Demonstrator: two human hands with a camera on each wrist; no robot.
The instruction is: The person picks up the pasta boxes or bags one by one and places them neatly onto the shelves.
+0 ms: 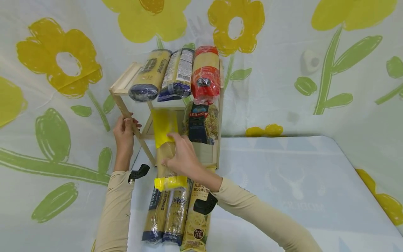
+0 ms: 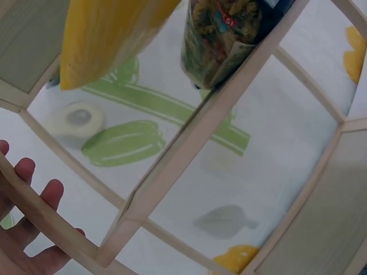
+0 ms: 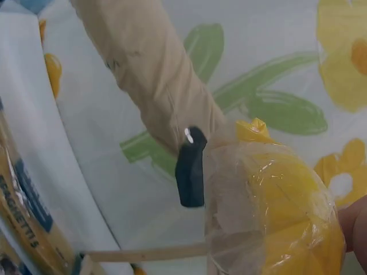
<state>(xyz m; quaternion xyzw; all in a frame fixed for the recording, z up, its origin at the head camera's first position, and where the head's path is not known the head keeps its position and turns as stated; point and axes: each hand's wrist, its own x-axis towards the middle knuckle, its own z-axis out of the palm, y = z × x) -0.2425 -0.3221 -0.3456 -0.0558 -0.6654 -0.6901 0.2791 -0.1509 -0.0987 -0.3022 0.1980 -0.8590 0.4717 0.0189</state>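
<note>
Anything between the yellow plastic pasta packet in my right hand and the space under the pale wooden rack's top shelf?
Nothing visible blocks the packet. A clear, dark-labelled pasta bag occupies the right; your left hand grips the rack's left post. The packet hides what's right behind it.

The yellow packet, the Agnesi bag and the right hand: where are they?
Yellow packet [image 1: 165,149], head view: pale middle section.
Agnesi bag [image 1: 198,126], head view: dark label.
Right hand [image 1: 185,157], head view: back of hand.
</note>
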